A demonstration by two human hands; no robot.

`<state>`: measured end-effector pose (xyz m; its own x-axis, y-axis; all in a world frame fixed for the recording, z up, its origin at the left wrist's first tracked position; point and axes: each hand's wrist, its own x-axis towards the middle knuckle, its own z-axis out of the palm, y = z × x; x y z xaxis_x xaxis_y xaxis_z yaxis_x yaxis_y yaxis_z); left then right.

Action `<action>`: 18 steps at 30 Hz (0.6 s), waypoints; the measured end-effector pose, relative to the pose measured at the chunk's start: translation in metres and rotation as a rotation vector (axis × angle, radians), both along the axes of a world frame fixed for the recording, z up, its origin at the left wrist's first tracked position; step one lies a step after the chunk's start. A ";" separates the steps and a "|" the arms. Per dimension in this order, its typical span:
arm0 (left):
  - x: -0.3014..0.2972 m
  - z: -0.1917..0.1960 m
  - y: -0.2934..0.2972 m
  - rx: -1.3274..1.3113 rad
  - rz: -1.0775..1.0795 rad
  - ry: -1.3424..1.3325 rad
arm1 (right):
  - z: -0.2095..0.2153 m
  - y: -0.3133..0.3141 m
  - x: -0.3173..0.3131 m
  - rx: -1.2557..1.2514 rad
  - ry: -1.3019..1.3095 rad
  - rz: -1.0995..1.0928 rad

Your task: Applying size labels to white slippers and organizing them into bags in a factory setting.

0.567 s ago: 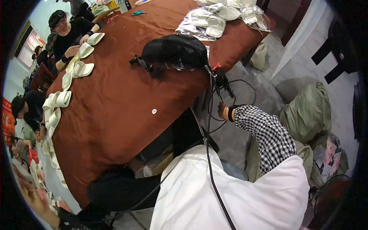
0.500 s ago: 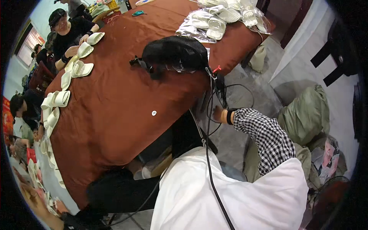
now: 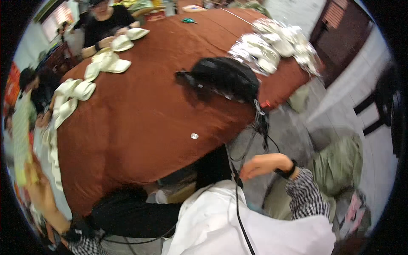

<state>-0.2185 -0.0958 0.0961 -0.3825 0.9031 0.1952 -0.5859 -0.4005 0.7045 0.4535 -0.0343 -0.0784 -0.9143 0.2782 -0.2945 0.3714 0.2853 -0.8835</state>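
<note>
At the far left edge, my left hand [image 3: 40,191] is raised with its fingers closed on a pale yellow sheet [image 3: 22,136]. Motion blur and the picture's rim hide what is on the sheet. My right hand [image 3: 267,165] hangs over my lap beside the table, fingers stretched out and nothing in them. Close to its fingertips runs a black cable [image 3: 238,204], down over the white cloth [image 3: 263,225] on my lap. Cream slippers [image 3: 78,90] stand in a row along the table's left edge, beyond my left hand.
A brown cloth covers the table [image 3: 140,114]; on it lie a black mesh bag [image 3: 225,76], a small white round piece [image 3: 194,136] and teal scissors [image 3: 188,20]. Bagged slippers [image 3: 267,46] are heaped far right. A co-worker [image 3: 108,25] handles slippers opposite. Green sacks [image 3: 338,163] stand at right.
My left hand has risen at the left with the yellow sheet now showing in it. My right hand has come lower and nearer my lap. The whole view has shifted.
</note>
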 end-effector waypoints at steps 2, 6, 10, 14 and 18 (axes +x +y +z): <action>0.002 0.001 0.007 0.066 -0.133 -0.047 | 0.047 0.009 0.011 -0.038 0.040 -0.062; 0.030 -0.001 0.027 -0.036 -0.110 -0.073 | 0.132 0.026 0.011 0.070 0.104 -0.329; 0.067 -0.004 0.046 -0.169 -0.340 -0.076 | 0.190 0.061 -0.038 0.344 0.158 -0.455; 0.091 -0.009 0.063 -0.366 -0.176 0.315 | 0.226 0.085 -0.110 0.328 0.324 -0.589; 0.092 -0.014 0.084 -0.414 -0.385 0.354 | 0.240 0.096 -0.176 0.612 0.377 -0.170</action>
